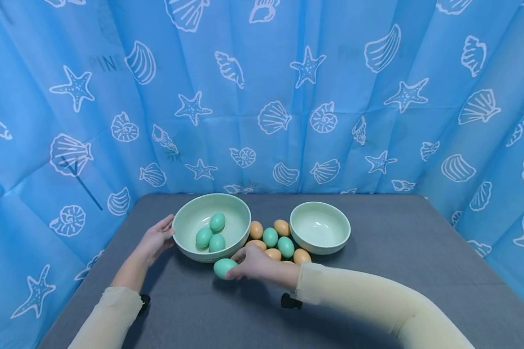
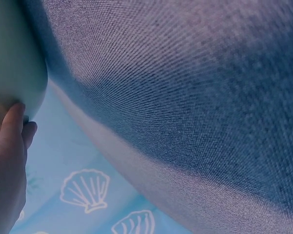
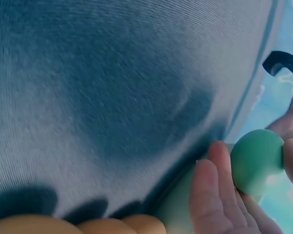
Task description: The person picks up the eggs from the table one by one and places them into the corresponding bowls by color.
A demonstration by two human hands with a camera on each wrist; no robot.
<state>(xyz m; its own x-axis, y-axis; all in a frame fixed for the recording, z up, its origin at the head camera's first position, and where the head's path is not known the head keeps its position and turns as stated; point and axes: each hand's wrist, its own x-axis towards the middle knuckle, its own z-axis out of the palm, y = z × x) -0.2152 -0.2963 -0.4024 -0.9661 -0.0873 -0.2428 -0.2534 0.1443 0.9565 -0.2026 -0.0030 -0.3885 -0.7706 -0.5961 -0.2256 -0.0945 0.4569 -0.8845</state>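
Between the thumb and fingers of my right hand (image 1: 255, 264) is a green egg (image 1: 225, 269), held in front of the large pale green bowl (image 1: 188, 213). In the right wrist view the pinched green egg (image 3: 257, 161) shows clearly, thumb on one side and fingers on the other. Inside the large bowl lie three green eggs (image 1: 217, 222). My left hand (image 1: 155, 238) touches that bowl's left side, and the left wrist view has its fingertips against the bowl's outer wall (image 2: 19, 58). Brown eggs (image 1: 281, 228) and two green eggs (image 1: 286, 247) lie on the table right of the bowl, some partly hidden behind my right hand.
A smaller pale green bowl (image 1: 319, 225) with nothing visible in it stands right of the loose eggs. The grey cloth-covered table (image 1: 388, 232) reaches back to a blue curtain (image 1: 262, 97) printed with white shells and starfish. Dark bands sit at both wrists.
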